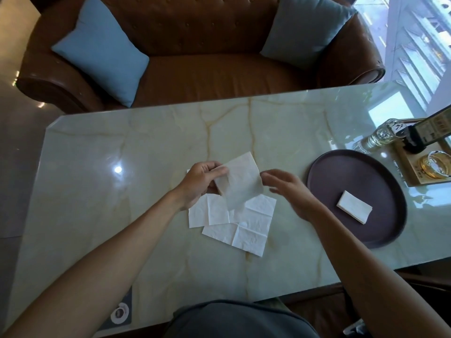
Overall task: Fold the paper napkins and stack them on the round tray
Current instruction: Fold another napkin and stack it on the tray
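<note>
My left hand [201,181] pinches a white paper napkin [244,182] by its left edge and holds it up above the marble table [122,191]. My right hand [290,191] hovers just right of that napkin, fingers loosely spread and blurred, holding nothing. Flat unfolded napkins [244,225] lie overlapped on the table beneath both hands. To the right sits the dark round tray [341,174], with a small stack of folded napkins [355,209] on it.
A glass bottle [380,137], a dark menu stand [429,135] and a wooden tray with a glass ashtray [434,164] stand at the far right. A brown leather sofa [207,69] with blue cushions lies beyond the table's far edge.
</note>
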`<state>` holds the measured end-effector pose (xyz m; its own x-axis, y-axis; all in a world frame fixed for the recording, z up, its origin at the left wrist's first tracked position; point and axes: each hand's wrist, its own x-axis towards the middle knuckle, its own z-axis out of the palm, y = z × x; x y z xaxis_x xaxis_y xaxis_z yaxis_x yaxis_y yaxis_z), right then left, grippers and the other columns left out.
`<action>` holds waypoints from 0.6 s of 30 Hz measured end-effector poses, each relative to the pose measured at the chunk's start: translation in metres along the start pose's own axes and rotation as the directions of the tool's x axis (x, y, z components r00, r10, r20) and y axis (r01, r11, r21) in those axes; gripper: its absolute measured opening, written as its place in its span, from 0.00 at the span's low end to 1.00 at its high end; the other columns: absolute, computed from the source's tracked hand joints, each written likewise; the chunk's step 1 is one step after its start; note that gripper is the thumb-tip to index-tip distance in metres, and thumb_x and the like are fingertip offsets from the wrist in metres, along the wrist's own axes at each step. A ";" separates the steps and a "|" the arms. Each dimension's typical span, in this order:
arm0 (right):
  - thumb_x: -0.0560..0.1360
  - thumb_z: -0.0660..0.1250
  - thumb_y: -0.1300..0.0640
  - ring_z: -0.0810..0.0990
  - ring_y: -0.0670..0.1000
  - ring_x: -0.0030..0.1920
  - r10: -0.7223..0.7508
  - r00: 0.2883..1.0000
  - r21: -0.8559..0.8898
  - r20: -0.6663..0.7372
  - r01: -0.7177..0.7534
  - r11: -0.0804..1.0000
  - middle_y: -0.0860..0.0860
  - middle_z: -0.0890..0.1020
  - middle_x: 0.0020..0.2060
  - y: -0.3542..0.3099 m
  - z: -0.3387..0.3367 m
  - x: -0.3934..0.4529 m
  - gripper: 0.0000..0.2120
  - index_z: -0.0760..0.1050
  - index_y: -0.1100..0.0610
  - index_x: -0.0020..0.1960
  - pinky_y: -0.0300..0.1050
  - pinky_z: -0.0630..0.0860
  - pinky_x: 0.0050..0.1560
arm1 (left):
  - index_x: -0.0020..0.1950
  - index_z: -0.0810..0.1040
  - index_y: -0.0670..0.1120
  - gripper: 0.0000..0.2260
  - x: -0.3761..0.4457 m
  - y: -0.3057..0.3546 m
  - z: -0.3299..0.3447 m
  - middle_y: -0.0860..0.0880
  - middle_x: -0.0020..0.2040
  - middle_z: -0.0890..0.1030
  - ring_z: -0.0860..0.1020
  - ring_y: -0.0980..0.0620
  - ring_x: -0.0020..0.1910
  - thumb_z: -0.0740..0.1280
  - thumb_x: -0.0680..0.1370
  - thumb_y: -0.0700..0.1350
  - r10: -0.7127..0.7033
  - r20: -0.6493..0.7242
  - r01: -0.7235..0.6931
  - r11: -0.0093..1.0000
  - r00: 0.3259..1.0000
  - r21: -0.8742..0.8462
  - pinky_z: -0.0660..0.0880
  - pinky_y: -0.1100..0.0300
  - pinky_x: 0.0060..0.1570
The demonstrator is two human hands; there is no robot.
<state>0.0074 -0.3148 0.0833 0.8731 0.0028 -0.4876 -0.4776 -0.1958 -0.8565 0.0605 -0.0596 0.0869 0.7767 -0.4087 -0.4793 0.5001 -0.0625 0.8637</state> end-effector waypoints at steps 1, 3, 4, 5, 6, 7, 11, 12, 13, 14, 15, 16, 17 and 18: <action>0.79 0.70 0.48 0.82 0.53 0.62 0.024 0.998 0.006 0.060 -0.025 1.000 0.48 0.87 0.55 0.003 0.005 -0.002 0.11 0.84 0.51 0.57 0.56 0.73 0.68 | 0.52 0.81 0.40 0.07 0.001 0.001 0.000 0.43 0.43 0.83 0.81 0.48 0.36 0.67 0.82 0.42 -0.010 0.006 0.011 0.997 1.000 -0.075 0.79 0.56 0.38; 0.77 0.70 0.46 0.82 0.51 0.61 0.051 0.991 0.025 0.126 -0.054 0.998 0.47 0.87 0.55 0.008 0.015 -0.005 0.13 0.83 0.52 0.57 0.56 0.72 0.68 | 0.48 0.81 0.42 0.05 0.002 0.002 -0.002 0.42 0.44 0.82 0.81 0.46 0.37 0.67 0.81 0.41 -0.027 0.014 0.030 0.979 1.000 -0.200 0.80 0.53 0.40; 0.78 0.71 0.48 0.83 0.50 0.59 0.050 0.990 0.051 0.130 -0.057 0.997 0.48 0.87 0.54 0.009 0.019 -0.005 0.12 0.84 0.54 0.57 0.56 0.72 0.68 | 0.46 0.81 0.44 0.06 0.002 0.001 -0.003 0.43 0.44 0.82 0.81 0.45 0.38 0.67 0.81 0.41 -0.042 0.013 0.044 0.970 0.999 -0.240 0.79 0.51 0.42; 0.79 0.71 0.51 0.84 0.50 0.57 0.046 0.991 0.088 0.123 -0.057 0.995 0.50 0.87 0.52 0.010 0.022 -0.005 0.11 0.84 0.56 0.56 0.56 0.73 0.68 | 0.44 0.81 0.44 0.06 0.002 0.001 -0.004 0.43 0.44 0.82 0.80 0.45 0.39 0.67 0.80 0.40 -0.051 0.014 0.053 0.963 0.999 -0.263 0.80 0.50 0.43; 0.79 0.71 0.54 0.84 0.51 0.55 0.042 0.993 0.129 0.110 -0.056 0.990 0.52 0.87 0.51 0.011 0.024 -0.006 0.10 0.83 0.58 0.56 0.57 0.74 0.67 | 0.43 0.81 0.45 0.07 0.002 0.001 -0.005 0.44 0.43 0.82 0.80 0.45 0.40 0.67 0.80 0.39 -0.057 0.023 0.061 0.961 0.998 -0.271 0.80 0.50 0.43; 0.79 0.71 0.57 0.84 0.53 0.54 0.041 0.995 0.167 0.095 -0.057 0.984 0.54 0.87 0.50 0.011 0.024 -0.005 0.09 0.83 0.61 0.56 0.58 0.75 0.66 | 0.43 0.82 0.45 0.08 0.001 0.000 -0.005 0.45 0.42 0.82 0.80 0.46 0.41 0.66 0.80 0.38 -0.062 0.040 0.071 0.962 0.997 -0.265 0.82 0.51 0.42; 0.78 0.70 0.63 0.84 0.54 0.48 0.034 0.996 0.216 0.079 -0.051 0.975 0.56 0.85 0.46 0.006 0.020 -0.005 0.04 0.82 0.63 0.51 0.51 0.81 0.56 | 0.56 0.81 0.39 0.10 -0.002 -0.003 -0.008 0.44 0.48 0.83 0.82 0.47 0.48 0.66 0.81 0.44 -0.125 0.153 0.154 0.969 0.980 -0.194 0.82 0.48 0.51; 0.78 0.70 0.64 0.84 0.54 0.47 0.032 0.997 0.209 0.077 -0.047 0.977 0.56 0.85 0.45 0.004 0.019 -0.005 0.03 0.82 0.63 0.50 0.50 0.81 0.54 | 0.61 0.80 0.38 0.14 -0.001 -0.004 -0.007 0.43 0.51 0.83 0.82 0.47 0.50 0.67 0.80 0.45 -0.150 0.166 0.177 0.971 0.975 -0.163 0.81 0.46 0.55; 0.78 0.70 0.65 0.84 0.54 0.47 0.026 0.997 0.198 0.074 -0.040 0.979 0.55 0.85 0.44 0.002 0.019 -0.005 0.02 0.81 0.62 0.50 0.49 0.82 0.53 | 0.63 0.79 0.38 0.15 0.000 -0.006 -0.004 0.43 0.52 0.83 0.82 0.47 0.51 0.68 0.80 0.46 -0.164 0.163 0.185 0.975 0.973 -0.122 0.79 0.45 0.57; 0.78 0.70 0.65 0.84 0.53 0.46 0.022 0.997 0.185 0.069 -0.035 0.982 0.54 0.86 0.43 0.000 0.018 -0.005 0.02 0.81 0.62 0.50 0.49 0.82 0.52 | 0.64 0.80 0.40 0.15 0.000 -0.007 0.000 0.45 0.53 0.84 0.82 0.49 0.51 0.68 0.81 0.45 -0.169 0.150 0.181 0.981 0.974 -0.073 0.79 0.46 0.57; 0.78 0.70 0.65 0.84 0.53 0.46 0.020 0.998 0.177 0.065 -0.032 0.984 0.53 0.86 0.43 -0.003 0.018 -0.005 0.03 0.81 0.62 0.51 0.48 0.82 0.51 | 0.64 0.80 0.42 0.13 0.001 -0.010 0.003 0.47 0.53 0.85 0.83 0.50 0.50 0.67 0.81 0.45 -0.160 0.131 0.162 0.987 0.978 -0.004 0.79 0.48 0.56; 0.79 0.69 0.65 0.85 0.53 0.47 0.018 0.998 0.170 0.064 -0.029 0.985 0.53 0.87 0.44 -0.006 0.019 -0.006 0.04 0.82 0.61 0.52 0.48 0.82 0.51 | 0.64 0.81 0.44 0.12 0.002 -0.013 0.007 0.48 0.53 0.86 0.83 0.51 0.50 0.67 0.82 0.45 -0.144 0.116 0.137 0.989 0.983 0.059 0.79 0.48 0.56; 0.79 0.69 0.64 0.86 0.53 0.48 0.011 0.998 0.167 0.069 -0.022 0.986 0.53 0.88 0.46 -0.009 0.019 -0.007 0.06 0.82 0.60 0.54 0.48 0.83 0.50 | 0.63 0.81 0.46 0.11 0.003 -0.016 0.011 0.48 0.55 0.86 0.84 0.50 0.52 0.66 0.82 0.45 -0.120 0.102 0.109 0.988 0.988 0.111 0.78 0.47 0.59; 0.80 0.68 0.63 0.87 0.54 0.49 0.001 0.997 0.168 0.076 -0.014 0.986 0.54 0.88 0.48 -0.012 0.021 -0.008 0.07 0.82 0.60 0.57 0.49 0.84 0.51 | 0.63 0.82 0.46 0.11 0.004 -0.019 0.014 0.48 0.57 0.86 0.84 0.49 0.55 0.66 0.83 0.46 -0.102 0.084 0.090 0.986 0.991 0.141 0.77 0.46 0.62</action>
<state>0.0037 -0.2923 0.0937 0.8627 0.0776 -0.4997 -0.4991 -0.0278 -0.8661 0.0493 -0.0727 0.0707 0.6863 -0.4756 -0.5503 0.5087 -0.2271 0.8305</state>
